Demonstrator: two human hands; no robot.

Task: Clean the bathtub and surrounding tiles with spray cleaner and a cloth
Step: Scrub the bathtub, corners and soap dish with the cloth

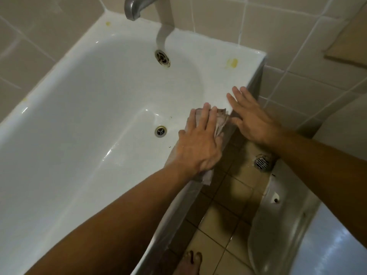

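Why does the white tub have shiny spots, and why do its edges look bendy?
Head view: light glints off the glossy white bathtub as bright streaks near the round metal drain; the wide lens bows its straight rim; the left hand on the crumpled beige cloth looks slightly soft; the corners are dim.

Both forearms are bare from the frame's lower edge to the wrists, with no sleeve in view. The left hand (196,145) and the right hand (252,118) wear no gloves, rings, watch or bracelet. At the bottom edge a bare foot (189,261) shows, without sock or shoe.
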